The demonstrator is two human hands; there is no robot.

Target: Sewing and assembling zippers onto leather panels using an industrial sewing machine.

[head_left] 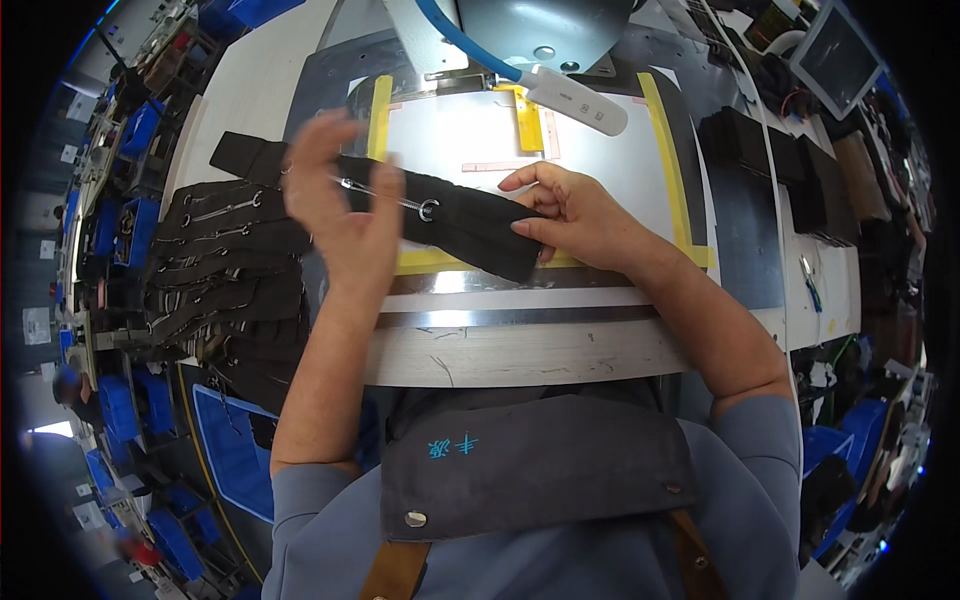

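A long black fabric strip (470, 225) with a metal zipper and pull ring lies diagonally in the air or on the work plate; I cannot tell which. My right hand (550, 210) grips its right end, thumb on top. My left hand (340, 190) is motion-blurred over the strip's left part, fingers and thumb apart. Beneath is a white plate (610, 180) edged with yellow tape, with a yellow guide piece (530, 125) at the back. A pile of similar zippered black pieces (220, 270) rests to the left.
A steel machine part (560, 20) and white handpiece on a blue hose (575, 100) overhang the plate. Black stacked pieces (820, 190), scissors (810, 280) and a screen (830, 55) are at right. A blue bin (220, 440) sits below left. Workstations with blue bins line both sides.
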